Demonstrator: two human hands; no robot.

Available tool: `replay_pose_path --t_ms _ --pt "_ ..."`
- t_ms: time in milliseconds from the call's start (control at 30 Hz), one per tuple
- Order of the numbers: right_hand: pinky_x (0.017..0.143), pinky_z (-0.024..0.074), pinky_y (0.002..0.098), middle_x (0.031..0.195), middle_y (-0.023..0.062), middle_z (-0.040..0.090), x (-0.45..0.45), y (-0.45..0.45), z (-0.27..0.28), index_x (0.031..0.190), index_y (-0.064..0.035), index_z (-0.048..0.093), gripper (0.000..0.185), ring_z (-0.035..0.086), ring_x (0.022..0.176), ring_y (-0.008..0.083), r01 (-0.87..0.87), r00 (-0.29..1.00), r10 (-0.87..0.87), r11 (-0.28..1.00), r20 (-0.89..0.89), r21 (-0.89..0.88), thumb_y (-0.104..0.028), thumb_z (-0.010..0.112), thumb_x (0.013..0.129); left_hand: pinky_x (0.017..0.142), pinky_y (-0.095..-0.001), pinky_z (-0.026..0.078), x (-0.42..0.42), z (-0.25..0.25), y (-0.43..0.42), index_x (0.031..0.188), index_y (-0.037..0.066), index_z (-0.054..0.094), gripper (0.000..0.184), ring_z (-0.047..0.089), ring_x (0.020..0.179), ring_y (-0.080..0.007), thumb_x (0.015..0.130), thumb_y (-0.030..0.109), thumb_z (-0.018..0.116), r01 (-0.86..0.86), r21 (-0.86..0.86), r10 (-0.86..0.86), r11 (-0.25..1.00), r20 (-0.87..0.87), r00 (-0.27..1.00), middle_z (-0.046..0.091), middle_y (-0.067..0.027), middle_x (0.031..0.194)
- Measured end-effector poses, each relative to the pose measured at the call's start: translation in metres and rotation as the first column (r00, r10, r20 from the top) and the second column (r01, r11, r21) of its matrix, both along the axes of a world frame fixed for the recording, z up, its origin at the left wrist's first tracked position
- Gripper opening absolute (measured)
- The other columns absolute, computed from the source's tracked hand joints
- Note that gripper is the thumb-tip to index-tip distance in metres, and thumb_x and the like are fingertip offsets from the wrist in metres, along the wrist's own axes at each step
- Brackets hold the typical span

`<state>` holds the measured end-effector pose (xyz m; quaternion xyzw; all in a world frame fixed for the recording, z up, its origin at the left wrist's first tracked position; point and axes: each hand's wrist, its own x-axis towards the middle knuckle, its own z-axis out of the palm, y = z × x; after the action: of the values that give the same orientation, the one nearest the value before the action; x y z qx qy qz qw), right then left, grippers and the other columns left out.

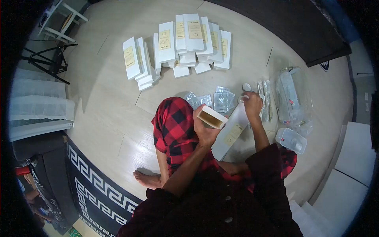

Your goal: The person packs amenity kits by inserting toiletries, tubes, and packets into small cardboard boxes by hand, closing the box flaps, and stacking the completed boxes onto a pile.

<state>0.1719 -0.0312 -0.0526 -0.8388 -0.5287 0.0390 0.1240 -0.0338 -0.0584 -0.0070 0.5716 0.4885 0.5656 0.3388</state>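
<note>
My left hand (204, 132) is wrapped round an upright white box (212, 118), whose open end faces up and shows a brownish inside. To its right my right hand (253, 103) has its fingers pinched together at a small white round item (241, 98). Another round white item (246, 87) lies just beyond those fingers. A long white box with a yellow label (233, 135) lies between my two arms. Flat clear and silver packets (223, 99) rest on the floor beyond the open box.
Stacks of labelled white boxes (164, 41) stand ahead. Long wrapped items (267, 100), a large clear bag (294, 96) and a clear plastic container (291, 140) lie at the right. A dark piece of furniture (284, 23) is at the upper right.
</note>
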Motion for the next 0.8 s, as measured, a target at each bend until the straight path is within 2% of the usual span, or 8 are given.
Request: replay_pose_path --t_ms 100,167,267,300,367,600,667,800 --pt "0.075 0.048 0.0383 0.094 0.0099 0.063 -0.002 0.002 -0.001 0.09 -0.0101 0.069 0.024 0.061 0.087 0.0289 0.065 0.987 -0.077 0.993 -0.138 -0.096 -0.018 0.073 0.068 0.08 -0.0309 0.046 -0.002 -0.007 0.0 0.117 -0.002 0.038 0.078 0.052 0.092 -0.0175 0.056 0.008 0.085 0.009 -0.022 -0.011 1.0 -0.07 0.997 0.051 -0.0098 0.101" --pt "0.076 0.0458 0.0405 0.093 0.0113 0.063 0.006 -0.005 -0.005 0.093 -0.0122 0.069 0.019 0.061 0.086 0.0286 -0.002 0.944 0.091 0.962 -0.317 0.272 -0.017 0.067 0.074 0.083 -0.0324 0.045 -0.002 -0.012 -0.001 0.117 -0.001 0.039 0.079 0.053 0.096 -0.0218 0.053 0.009 0.085 0.003 -0.08 -0.004 0.997 -0.019 1.0 0.051 -0.0118 0.105" --pt "0.074 0.0465 0.04 0.089 0.011 0.063 0.022 -0.026 0.007 0.092 -0.0109 0.067 0.021 0.061 0.083 0.0299 0.188 0.957 -0.062 0.877 -0.283 0.442 -0.019 0.069 0.073 0.085 -0.0341 0.045 0.001 -0.012 -0.002 0.117 0.001 0.04 0.08 0.054 0.099 -0.0264 0.051 0.01 0.084 0.004 -0.169 0.001 0.986 0.033 0.999 0.051 -0.0139 0.109" --pt "0.074 0.0465 0.04 0.089 0.011 0.063 0.028 -0.035 0.008 0.092 -0.0109 0.067 0.021 0.061 0.083 0.0299 0.191 0.958 -0.067 0.876 -0.28 0.442 -0.019 0.069 0.073 0.085 -0.0343 0.045 0.001 -0.011 -0.002 0.118 0.001 0.04 0.079 0.054 0.099 -0.0267 0.052 0.009 0.083 0.005 -0.196 0.0 0.981 0.025 1.0 0.051 -0.0141 0.109" --pt "0.072 0.0471 0.04 0.09 0.0099 0.062 0.041 -0.055 0.005 0.088 -0.0086 0.065 0.024 0.06 0.082 0.0302 0.369 0.923 -0.349 0.922 -0.162 0.118 -0.023 0.072 0.069 0.085 -0.0347 0.045 0.003 -0.003 -0.001 0.118 0.001 0.04 0.079 0.054 0.099 -0.0271 0.052 0.009 0.083 0.01 -0.192 -0.01 0.981 0.002 1.0 0.051 -0.0143 0.109" --pt "0.065 0.0473 0.0398 0.078 0.0112 0.06 0.064 -0.096 -0.019 0.081 -0.0051 0.062 0.025 0.06 0.072 0.0301 0.346 0.938 -0.348 0.931 -0.004 0.119 -0.021 0.074 0.067 0.084 -0.0362 0.046 0.004 -0.003 -0.002 0.117 0.001 0.041 0.078 0.055 0.099 -0.028 0.051 0.007 0.082 0.017 -0.234 -0.026 0.972 -0.033 0.999 0.052 -0.015 0.107" --pt "0.06 0.0476 0.0363 0.07 0.0084 0.06 0.076 -0.098 -0.018 0.082 -0.0031 0.062 0.021 0.06 0.064 0.0254 0.369 0.893 -0.361 0.929 -0.27 -0.022 -0.016 0.072 0.07 0.084 -0.0361 0.046 0.006 0.001 -0.003 0.116 0.001 0.042 0.077 0.055 0.099 -0.0281 0.051 0.006 0.082 0.036 -0.222 -0.046 0.974 -0.04 0.998 0.052 -0.0147 0.106" --pt "0.06 0.0482 0.031 0.071 0.0042 0.061 0.081 -0.108 0.019 0.086 -0.0011 0.063 0.017 0.059 0.062 0.0175 0.373 0.748 -0.245 0.924 -0.617 0.084 -0.011 0.07 0.074 0.084 -0.0363 0.046 0.006 0.002 -0.002 0.115 0.001 0.043 0.076 0.055 0.098 -0.0289 0.05 0.005 0.082 0.064 -0.17 -0.076 0.983 -0.062 0.995 0.052 -0.0141 0.105"
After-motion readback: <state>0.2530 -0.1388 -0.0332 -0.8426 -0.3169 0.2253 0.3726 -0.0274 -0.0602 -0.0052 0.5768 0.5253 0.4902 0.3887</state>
